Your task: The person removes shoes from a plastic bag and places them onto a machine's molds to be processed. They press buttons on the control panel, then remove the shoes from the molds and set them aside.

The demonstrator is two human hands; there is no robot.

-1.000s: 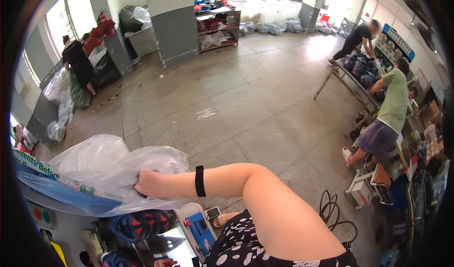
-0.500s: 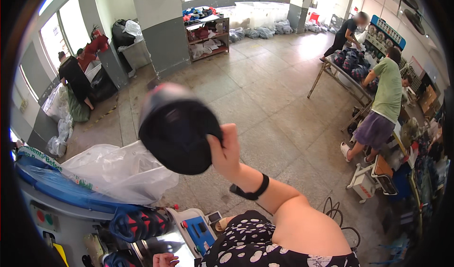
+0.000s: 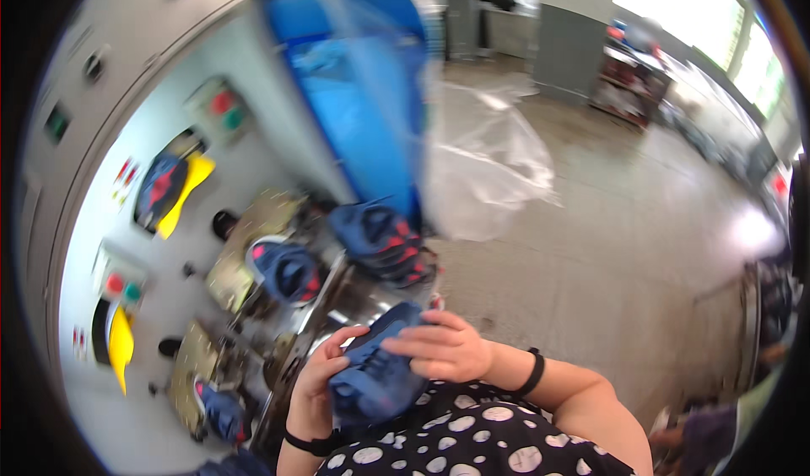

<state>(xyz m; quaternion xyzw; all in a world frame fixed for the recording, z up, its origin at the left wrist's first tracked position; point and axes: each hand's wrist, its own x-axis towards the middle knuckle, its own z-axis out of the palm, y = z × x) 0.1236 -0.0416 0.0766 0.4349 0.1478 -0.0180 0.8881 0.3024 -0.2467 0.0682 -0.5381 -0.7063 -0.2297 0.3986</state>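
A blue fabric shoe upper [image 3: 371,376] is held close in front of my body, its opening and dark lace area facing up. My left hand [image 3: 319,373] grips its left side, thumb and fingers bent around the edge. My right hand [image 3: 451,349] lies across the top right of the upper with its fingers stretched out, slightly blurred. Just beyond is a stack of blue and red shoe uppers [image 3: 381,244] on a metal ledge. Left of that stack, another blue upper with red trim [image 3: 287,272] sits on a machine station.
The grey machine to the left carries red and green buttons [image 3: 224,109], yellow flaps [image 3: 186,193] and a lower upper [image 3: 221,413] on a second station. Beyond the stack are a blue bin [image 3: 359,96] and a clear plastic bag [image 3: 485,159]. A shelf [image 3: 626,83] stands farther back.
The view has swung left toward the machine. My right hand, earlier stretched forward gripping a dark rounded item, is now drawn in over the blue upper, where my left hand also is.
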